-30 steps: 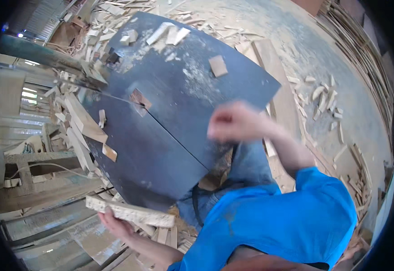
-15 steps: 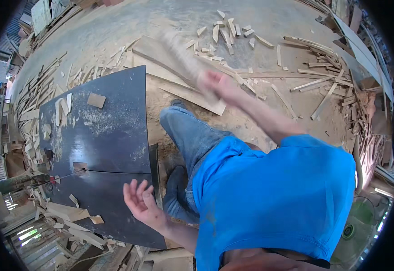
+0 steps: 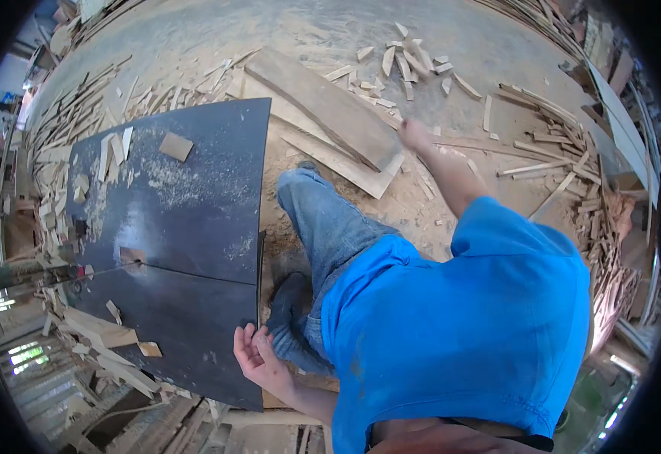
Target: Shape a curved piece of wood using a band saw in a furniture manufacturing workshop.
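My left hand (image 3: pixel 261 359) is over the near edge of a dark flat-topped saw table (image 3: pixel 194 250). Its fingers are loosely bent and slightly apart, with nothing seen in them. My right hand (image 3: pixel 417 138) reaches forward beside the end of a wide brown plank (image 3: pixel 323 106), which lies on paler boards (image 3: pixel 338 163) on the floor. The fingers of this hand are turned away and mostly hidden, so I cannot tell whether they touch the plank. A thin slot crosses the table top, with a small brownish plate (image 3: pixel 130 256) at it.
Sawdust and several offcuts lie on the table, including a square one (image 3: pixel 175 147). Short scraps (image 3: pixel 406 64) are scattered on the floor ahead. Wood strips pile up at the right (image 3: pixel 565 151) and far left (image 3: pixel 65 144). A long offcut (image 3: pixel 99 328) rests at the table's left edge.
The blurred pale wood piece in my right hand no longer shows there. That hand has moved right, beside the plank's end. My left hand has lowered toward the table edge, and the view has shifted slightly.
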Demonstrator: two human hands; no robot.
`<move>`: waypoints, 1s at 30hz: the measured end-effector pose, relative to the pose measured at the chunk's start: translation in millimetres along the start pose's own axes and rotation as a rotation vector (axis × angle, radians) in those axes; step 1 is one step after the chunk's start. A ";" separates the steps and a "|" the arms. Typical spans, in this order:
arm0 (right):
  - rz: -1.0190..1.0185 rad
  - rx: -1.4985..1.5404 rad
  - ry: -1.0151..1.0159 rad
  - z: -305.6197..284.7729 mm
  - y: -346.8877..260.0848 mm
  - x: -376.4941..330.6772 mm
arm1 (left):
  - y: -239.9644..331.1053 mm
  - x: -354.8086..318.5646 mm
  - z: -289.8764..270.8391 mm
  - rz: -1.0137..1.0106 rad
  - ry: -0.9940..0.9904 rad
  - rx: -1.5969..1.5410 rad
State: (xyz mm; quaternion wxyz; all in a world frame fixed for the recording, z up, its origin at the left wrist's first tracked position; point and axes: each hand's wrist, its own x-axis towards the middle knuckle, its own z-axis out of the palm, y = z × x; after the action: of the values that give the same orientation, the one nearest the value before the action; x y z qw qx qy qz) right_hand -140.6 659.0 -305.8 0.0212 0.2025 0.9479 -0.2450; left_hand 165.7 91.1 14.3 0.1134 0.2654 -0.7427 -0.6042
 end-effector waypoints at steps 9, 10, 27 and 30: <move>-0.125 0.302 -1.074 104.2 60.1 -158.9 | -12.1 6.5 -70.9 0.080 0.393 -0.005; -0.046 0.255 -1.088 96.5 54.7 -167.1 | -12.7 17.5 -87.5 0.040 0.439 -0.006; 0.291 0.383 -0.874 -29.3 -28.2 -148.8 | -61.4 314.9 -321.8 -0.270 1.121 0.893; 0.294 0.215 -0.748 -53.4 -25.2 -168.3 | -90.4 337.0 -343.2 -0.195 0.911 0.823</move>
State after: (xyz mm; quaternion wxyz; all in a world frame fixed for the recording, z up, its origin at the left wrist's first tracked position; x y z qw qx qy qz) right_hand 6.9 601.3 -223.9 0.3777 0.2337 0.8048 -0.3938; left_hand 76.1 -387.0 -39.7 0.2520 0.5851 -0.7641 -0.1019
